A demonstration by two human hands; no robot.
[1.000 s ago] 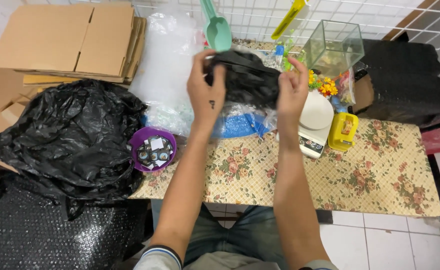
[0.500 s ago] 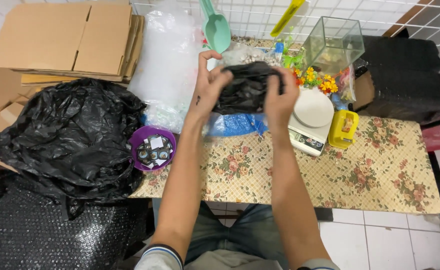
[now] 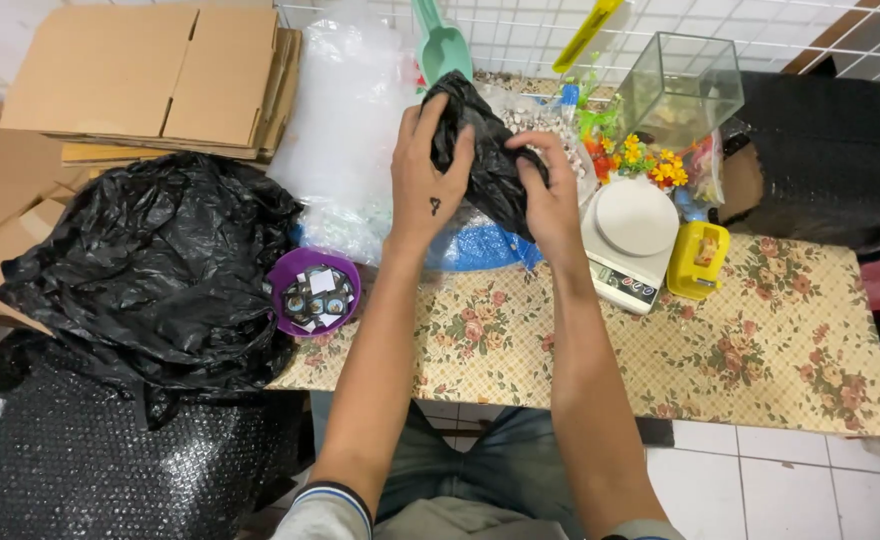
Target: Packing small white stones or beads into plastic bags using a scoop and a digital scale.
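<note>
Both of my hands hold a crumpled black plastic bag (image 3: pixel 488 160) up over the far middle of the flowered table (image 3: pixel 760 360). My left hand (image 3: pixel 428 170) grips its upper left part, fingers curled over the top. My right hand (image 3: pixel 552 190) pinches its right side, close to the left hand. Under the bag lies a blue bubble-wrap bundle (image 3: pixel 480 248) beside clear plastic wrap (image 3: pixel 350 120). A white kitchen scale (image 3: pixel 632 232) stands just right of my right hand.
A purple bowl (image 3: pixel 312 288) of small items sits at the table's left edge. A heap of black plastic bags (image 3: pixel 150 270) lies left, flat cardboard boxes (image 3: pixel 150 80) behind. A yellow tape dispenser (image 3: pixel 698 258), glass tank (image 3: pixel 682 88), green scoop (image 3: pixel 442 45) and black bubble wrap (image 3: pixel 830 170) stand at the back and right.
The bag was stretched wide between my hands; now my hands have come together and the bag is bunched and turned more upright.
</note>
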